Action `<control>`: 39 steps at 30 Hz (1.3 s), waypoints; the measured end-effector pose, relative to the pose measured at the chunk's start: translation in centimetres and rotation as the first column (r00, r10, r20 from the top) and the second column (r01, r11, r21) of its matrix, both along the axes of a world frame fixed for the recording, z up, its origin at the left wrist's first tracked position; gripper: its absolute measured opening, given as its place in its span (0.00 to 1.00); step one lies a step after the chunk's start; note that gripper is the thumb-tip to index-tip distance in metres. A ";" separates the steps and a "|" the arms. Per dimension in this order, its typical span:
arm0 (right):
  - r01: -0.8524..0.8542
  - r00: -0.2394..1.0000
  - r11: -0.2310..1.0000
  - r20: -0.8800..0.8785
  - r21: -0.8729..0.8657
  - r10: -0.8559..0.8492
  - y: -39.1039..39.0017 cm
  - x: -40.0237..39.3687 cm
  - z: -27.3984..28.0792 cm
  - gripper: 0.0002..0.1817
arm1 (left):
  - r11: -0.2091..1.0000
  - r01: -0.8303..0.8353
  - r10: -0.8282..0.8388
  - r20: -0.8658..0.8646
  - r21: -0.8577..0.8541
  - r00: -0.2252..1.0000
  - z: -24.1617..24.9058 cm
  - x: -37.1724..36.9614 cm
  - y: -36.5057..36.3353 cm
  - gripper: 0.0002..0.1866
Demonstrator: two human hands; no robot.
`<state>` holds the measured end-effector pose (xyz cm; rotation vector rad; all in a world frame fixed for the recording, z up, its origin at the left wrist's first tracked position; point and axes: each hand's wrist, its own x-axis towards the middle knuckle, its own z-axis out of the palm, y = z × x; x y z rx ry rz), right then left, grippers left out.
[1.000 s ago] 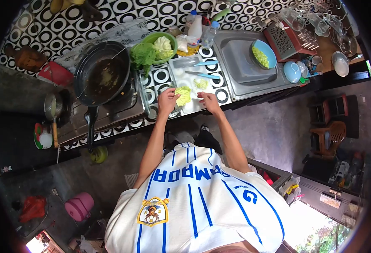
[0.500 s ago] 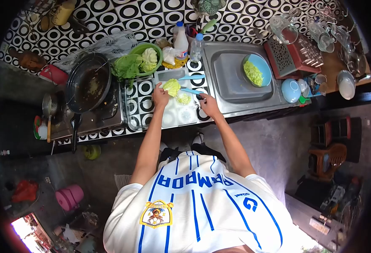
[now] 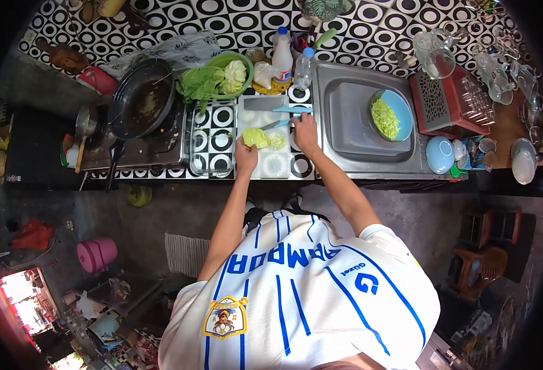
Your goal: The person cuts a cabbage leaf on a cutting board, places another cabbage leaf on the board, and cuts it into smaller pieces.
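Note:
My left hand point(image 3: 245, 155) is closed on a pale green piece of cabbage point(image 3: 255, 137) at the left of a translucent cutting board point(image 3: 265, 171). In my right hand point(image 3: 305, 131) is a knife point(image 3: 277, 124) with a light blue handle, its blade pointing left at the cabbage's upper edge. A small heap of shredded cabbage point(image 3: 277, 142) lies on the board just right of the piece. Beyond it, across the far part of the board, rests a broad-bladed knife point(image 3: 264, 105), also blue-handled.
A green basin point(image 3: 225, 60) holds cabbage and leafy greens. Left of the board sit a glass dish point(image 3: 212, 165) and a black wok point(image 3: 142, 102) on the stove. In the sink point(image 3: 336, 71), a blue bowl point(image 3: 405, 111) contains shredded cabbage. Bottles point(image 3: 282, 60) stand behind the board.
The view has shifted, so the counter sits further right. My left hand and the cabbage piece are lower on the board, while my right hand with the knife is closer to the broad-bladed knife's handle.

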<state>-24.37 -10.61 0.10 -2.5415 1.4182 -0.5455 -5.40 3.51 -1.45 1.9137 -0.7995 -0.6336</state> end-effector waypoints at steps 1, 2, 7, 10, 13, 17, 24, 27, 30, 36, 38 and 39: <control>-0.020 1.000 0.999 0.013 -0.039 0.020 -0.3 0.1 0.0 0.13 | 0.998 0.030 -0.031 0.019 0.056 0.999 0.7 -0.2 0.5 0.30; -0.048 0.998 0.999 -0.030 -0.018 0.048 -0.7 0.0 0.0 0.12 | 0.992 0.060 -0.064 0.035 0.112 0.997 1.4 -0.2 0.9 0.31; -0.102 0.992 0.995 -0.081 -0.007 0.101 -1.7 0.2 0.4 0.13 | 0.982 0.170 -0.183 0.211 0.076 0.960 2.8 0.3 2.5 0.34; -0.125 0.982 0.991 -0.137 0.037 0.129 -2.3 0.2 0.4 0.14 | 0.929 0.331 -0.370 0.391 0.165 0.843 3.7 0.8 2.5 0.30; -0.154 0.948 0.986 -0.272 0.067 0.167 -2.2 -0.1 0.7 0.14 | 0.839 0.480 -0.542 0.469 0.255 0.697 2.0 1.5 2.3 0.27; -0.144 0.941 0.989 -0.305 0.021 0.143 -1.5 -1.0 1.0 0.13 | 0.702 0.547 -0.712 0.436 0.456 0.550 1.5 1.8 2.6 0.30; -0.017 0.996 0.960 0.090 0.280 -0.008 4.2 -1.5 3.3 0.16 | 0.617 0.550 -0.783 0.368 0.563 0.501 3.7 1.6 3.3 0.29; -0.061 0.950 0.892 0.301 0.448 -0.086 8.7 -0.2 3.4 0.17 | 0.668 0.553 -0.744 0.451 0.499 0.492 3.1 1.7 3.5 0.32; -0.071 0.910 0.917 0.402 0.393 -0.102 13.0 1.4 1.5 0.16 | 0.717 0.552 -0.688 0.562 0.425 0.460 2.0 1.5 3.7 0.34; 0.056 0.891 0.851 0.358 0.523 -0.279 16.8 2.9 0.2 0.15 | 0.623 0.617 -0.770 0.519 0.481 0.371 1.0 2.4 3.1 0.33; 0.117 0.875 0.856 0.356 0.504 -0.329 17.6 3.5 0.2 0.14 | 0.565 0.652 -0.811 0.488 0.506 0.323 0.9 3.1 2.6 0.33; 0.128 0.877 0.847 0.340 0.516 -0.340 17.7 3.7 0.2 0.15 | 0.535 0.668 -0.829 0.472 0.517 0.299 1.1 3.3 2.6 0.33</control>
